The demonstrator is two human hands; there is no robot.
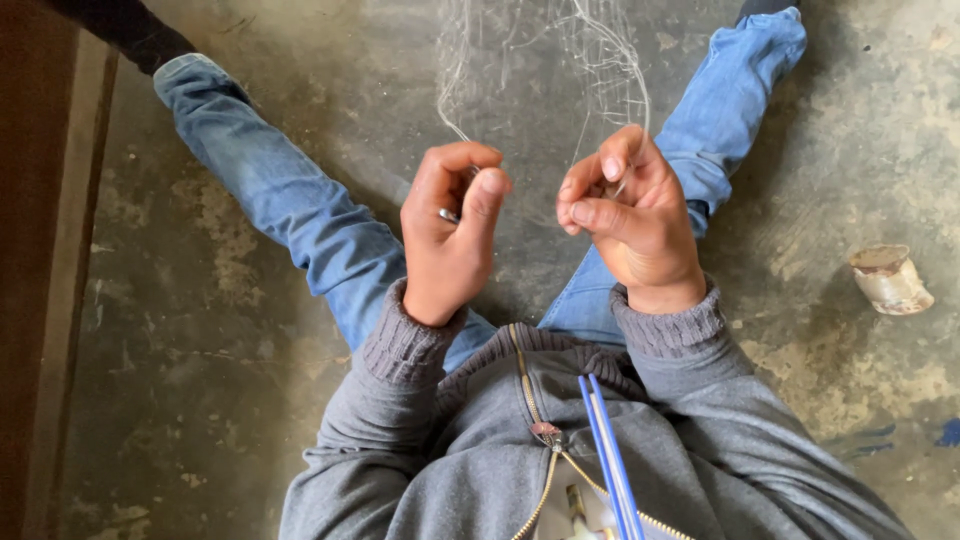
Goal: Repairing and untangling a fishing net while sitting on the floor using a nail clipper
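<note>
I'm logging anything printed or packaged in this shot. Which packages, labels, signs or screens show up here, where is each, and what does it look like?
None: no label, sign or screen shows.
Nearest to a package: a small crumpled cup, beige and brown, lying on its side on the concrete floor at the right.
The left hand and right hand pinch only thin pale netting thread.

left hand pinching thin net | right hand pinching net | concrete floor
</note>
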